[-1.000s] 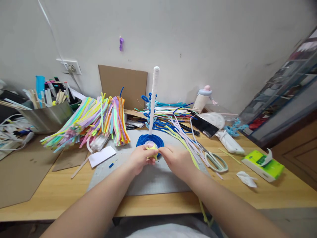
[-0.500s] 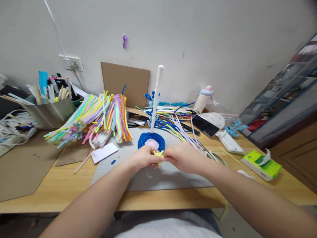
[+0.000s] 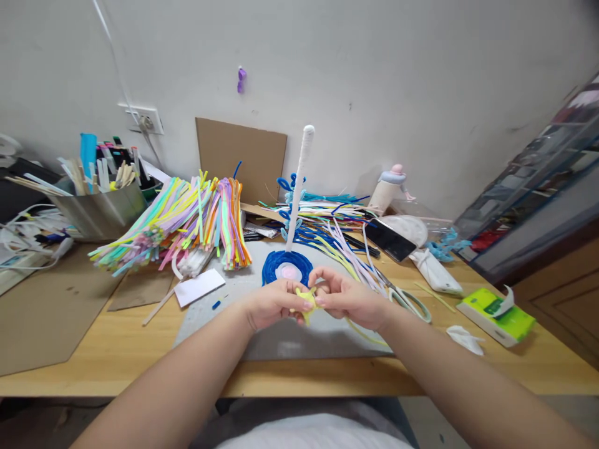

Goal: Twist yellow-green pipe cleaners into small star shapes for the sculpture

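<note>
Between my fingertips is a small bent piece of yellow pipe cleaner (image 3: 307, 317), low over the grey mat (image 3: 281, 349). My left hand (image 3: 274, 305) pinches it from the left. From the other side my right hand (image 3: 350, 299) is closed on it with thumb and fingers, and a long yellow tail runs out below that hand. Just behind stands a coiled blue pipe-cleaner base (image 3: 272, 268) with a pale pink and white centre. A white wrapped stick (image 3: 300, 187) rises upright at the base's back, with blue looped pipe cleaners (image 3: 284, 184) beside it.
Bundled pastel pipe cleaners (image 3: 187, 212) lie left, near a metal pot (image 3: 100, 212) of sticks and pens. Loose pipe cleaners (image 3: 346, 243), scissors (image 3: 412, 304), a phone (image 3: 390, 239) and a green tissue pack (image 3: 496, 317) are on the right. Cardboard (image 3: 241, 156) leans on the wall.
My right hand has turned, its fingers now raised and thumb against the yellow piece. The yellow tail now shows under my right wrist. The view has shifted slightly.
</note>
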Demonstrator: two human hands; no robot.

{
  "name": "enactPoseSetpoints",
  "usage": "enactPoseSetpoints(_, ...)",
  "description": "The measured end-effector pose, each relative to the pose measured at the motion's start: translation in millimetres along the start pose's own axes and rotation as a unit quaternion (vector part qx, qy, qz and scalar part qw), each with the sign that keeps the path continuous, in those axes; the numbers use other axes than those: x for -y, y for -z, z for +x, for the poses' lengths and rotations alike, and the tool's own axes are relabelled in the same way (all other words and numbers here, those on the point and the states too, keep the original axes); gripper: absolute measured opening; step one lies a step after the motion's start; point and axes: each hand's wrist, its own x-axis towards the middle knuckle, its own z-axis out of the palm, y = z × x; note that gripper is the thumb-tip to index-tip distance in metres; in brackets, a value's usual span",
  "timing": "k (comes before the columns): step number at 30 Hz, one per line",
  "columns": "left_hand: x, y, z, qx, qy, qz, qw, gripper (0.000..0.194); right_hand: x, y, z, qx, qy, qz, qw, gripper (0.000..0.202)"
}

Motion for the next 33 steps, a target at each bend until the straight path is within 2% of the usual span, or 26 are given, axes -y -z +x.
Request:
enactPoseSetpoints(4, 2, 0.8, 1, 0.011, 0.011, -0.040, 0.999, 0.019, -12, -6, 2, -0.051, 0.086, -0.005, 0.995, 0.019)
enactPoseSetpoints(6, 2, 1.1, 1, 0.018, 0.008, -0.057, 0.998, 0.018, -17, -8, 3, -0.103, 0.165, -0.055, 0.979, 0.013)
enactPoseSetpoints(8, 2, 1.1, 1, 0.029, 0.004, -0.076, 0.997, 0.016, -19, -8, 2, -0.136, 0.239, -0.137, 0.952, 0.006)
enactPoseSetpoints(10, 2, 0.5, 1, 0.038, 0.001, -0.093, 0.995, 0.016, -20, -7, 0, -0.135, 0.291, -0.223, 0.921, 0.008)
enactPoseSetpoints(13, 2, -1.2, 1, 0.037, 0.005, -0.104, 0.994, 0.018, -20, -3, -4, -0.109, 0.332, -0.305, 0.886, 0.016)
enactPoseSetpoints(17, 3, -4.1, 0, 0.019, 0.009, -0.115, 0.993, 0.020, -23, -2, -3, -0.116, 0.349, -0.306, 0.878, 0.018)
enactPoseSetpoints(23, 4, -6.8, 2, -0.007, -0.021, -0.119, 0.993, 0.021, -36, -4, 4, -0.198, 0.363, -0.239, 0.879, 0.015)
enactPoseSetpoints(27, 4, -7.8, 4, -0.029, -0.063, -0.083, 0.994, 0.023, -39, -9, 4, -0.246, 0.317, -0.204, 0.893, 0.004)
enactPoseSetpoints(33, 9, -8.8, 10, -0.104, -0.163, -0.002, 0.981, 0.026, -40, -20, 4, -0.272, 0.225, -0.081, 0.932, 0.011)
